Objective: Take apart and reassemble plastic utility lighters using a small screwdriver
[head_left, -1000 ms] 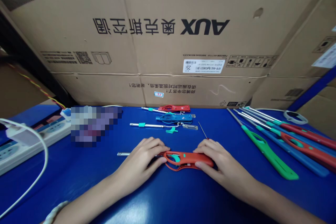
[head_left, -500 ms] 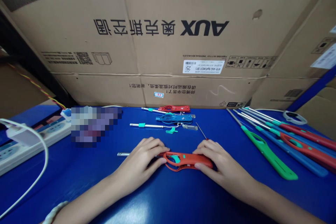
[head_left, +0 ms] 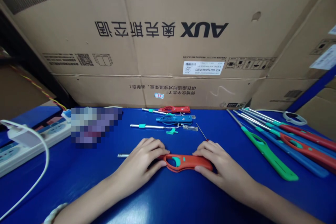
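An orange long-reach lighter [head_left: 187, 162] with a green trigger lies sideways on the blue table. My left hand [head_left: 145, 161] grips its front end, fingers over the neck, and the metal tube sticks out to the left of the hand. The back end of the handle is held by my right hand [head_left: 216, 162], thumb on the near side and fingers on the far side. A thin screwdriver [head_left: 202, 132] lies just beyond the right hand, its handle mostly hidden behind the fingers. The two halves of the orange shell sit close together.
Opened lighter parts lie beyond my hands: a red shell half [head_left: 174, 109], a blue shell half [head_left: 174, 119], a metal tube [head_left: 151, 126] and a clear fuel tank [head_left: 190, 128]. Several whole lighters [head_left: 270, 154] lie right. A power strip [head_left: 56, 130] is left; a cardboard box [head_left: 162, 49] stands behind.
The gap along the near edge of the orange lighter's shell has narrowed, and its halves now meet. Both hands have stayed in nearly the same place.
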Tool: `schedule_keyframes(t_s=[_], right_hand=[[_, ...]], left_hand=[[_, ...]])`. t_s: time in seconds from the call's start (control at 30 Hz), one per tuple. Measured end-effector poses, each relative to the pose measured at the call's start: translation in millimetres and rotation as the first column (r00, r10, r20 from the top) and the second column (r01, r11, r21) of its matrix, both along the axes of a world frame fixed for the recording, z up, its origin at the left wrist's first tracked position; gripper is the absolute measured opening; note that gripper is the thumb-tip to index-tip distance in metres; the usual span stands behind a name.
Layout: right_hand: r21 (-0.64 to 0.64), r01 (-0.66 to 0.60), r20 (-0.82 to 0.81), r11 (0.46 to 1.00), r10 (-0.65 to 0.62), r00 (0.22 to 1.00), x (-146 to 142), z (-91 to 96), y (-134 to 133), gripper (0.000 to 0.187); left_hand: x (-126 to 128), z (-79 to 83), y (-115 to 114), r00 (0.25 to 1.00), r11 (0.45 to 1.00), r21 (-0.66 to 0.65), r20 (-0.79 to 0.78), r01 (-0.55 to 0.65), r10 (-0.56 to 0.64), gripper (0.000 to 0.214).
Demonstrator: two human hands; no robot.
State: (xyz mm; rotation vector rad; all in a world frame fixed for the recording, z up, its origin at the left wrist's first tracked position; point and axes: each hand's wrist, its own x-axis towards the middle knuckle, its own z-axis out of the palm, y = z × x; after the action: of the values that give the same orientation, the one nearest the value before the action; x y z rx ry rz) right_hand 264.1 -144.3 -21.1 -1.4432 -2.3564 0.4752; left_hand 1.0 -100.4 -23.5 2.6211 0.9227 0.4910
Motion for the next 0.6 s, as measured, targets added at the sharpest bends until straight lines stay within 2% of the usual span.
schedule_keyframes(t_s=[0.43, 0.6], right_hand=[[0.055, -0.009, 0.043, 0.998, 0.007, 0.999, -2.1, -7.3, -0.9, 0.013], [0.077, -0.014, 0.06, 0.997, 0.01, 0.998, -3.1, -10.1, -1.2, 0.014]], left_hand=[[2.3, -0.7, 0.4, 1.0, 0.999, 0.032, -0.022, 0.001, 0.0, 0.011], [4.0, -1.0, -4.1, 0.996, 0.99, 0.136, -0.085, 0.033, -0.022, 0.012]])
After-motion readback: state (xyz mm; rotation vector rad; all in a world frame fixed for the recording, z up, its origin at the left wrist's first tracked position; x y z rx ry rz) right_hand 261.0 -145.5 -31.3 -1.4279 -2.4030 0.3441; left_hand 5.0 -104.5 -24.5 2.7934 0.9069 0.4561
